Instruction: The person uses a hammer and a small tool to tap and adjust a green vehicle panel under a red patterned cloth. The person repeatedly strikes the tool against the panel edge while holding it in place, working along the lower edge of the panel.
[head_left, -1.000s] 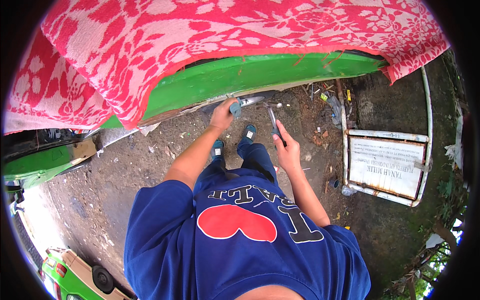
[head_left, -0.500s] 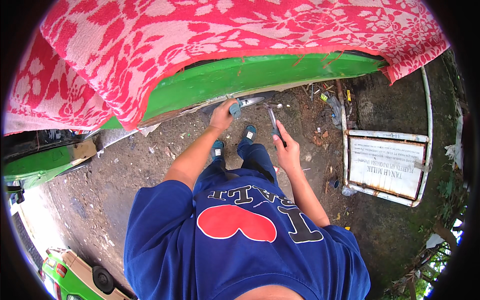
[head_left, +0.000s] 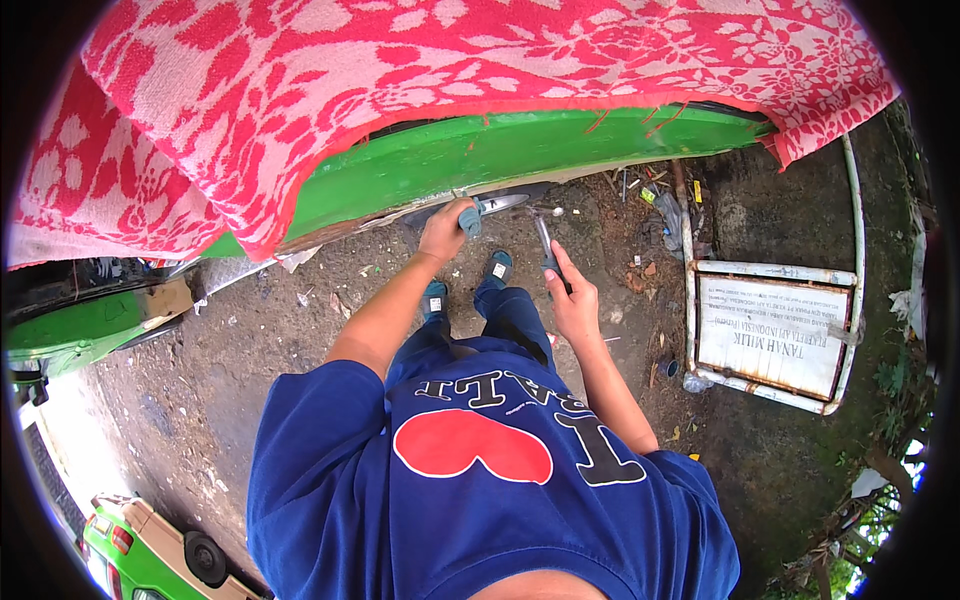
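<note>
My left hand [head_left: 445, 232] is closed round a teal object [head_left: 470, 222], its exact shape unclear, beside a tapered silver metal piece [head_left: 503, 203] at the lower edge of a green vehicle panel [head_left: 410, 160]. My right hand [head_left: 575, 300] grips a hammer [head_left: 547, 245] with a steel shaft and dark handle, its head raised just right of the silver piece's tip, apparently apart from it. A red-and-white floral cloth [head_left: 480, 50] drapes over the top of the green panel. My sandalled feet stand below my hands.
A rusty white tubular frame with a signboard [head_left: 770, 330] lies at the right, near litter [head_left: 665, 215]. Another green vehicle part [head_left: 90, 325] is at the left, and a green vehicle with a black wheel [head_left: 205, 560] at lower left. Dirty concrete ground [head_left: 230, 400] surrounds me.
</note>
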